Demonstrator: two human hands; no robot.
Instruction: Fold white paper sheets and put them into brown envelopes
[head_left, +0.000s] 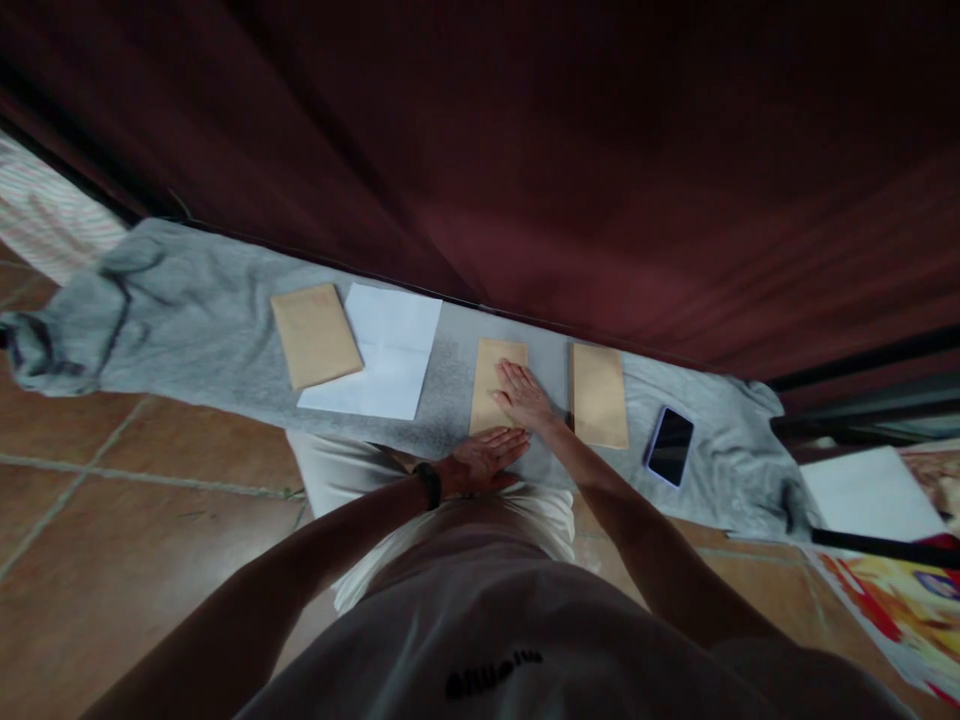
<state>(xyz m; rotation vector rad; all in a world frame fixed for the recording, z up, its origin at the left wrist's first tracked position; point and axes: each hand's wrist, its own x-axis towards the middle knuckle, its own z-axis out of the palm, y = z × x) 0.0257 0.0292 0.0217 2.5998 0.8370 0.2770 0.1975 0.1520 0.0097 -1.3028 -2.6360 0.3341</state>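
A tan paper envelope (487,378) lies flat on the grey cloth in front of me. Across its right side rests my right hand (523,396), open with the fingers stretched out. My left hand (486,460) is flat at the envelope's near edge, its fingers extended toward the right; a dark band circles that wrist. Neither hand grips anything. The lower right part of the envelope is hidden under the hands. To the right, a stack of similar tan envelopes (600,396) sits beside my right forearm.
Grey cloth (217,300) covers the long narrow surface. At left, another tan envelope (316,335) overlaps white paper sheets (394,350). A phone (671,446) lies at right. Dark red fabric (525,200) rises behind. A colourful printed bag (900,600) is at lower right.
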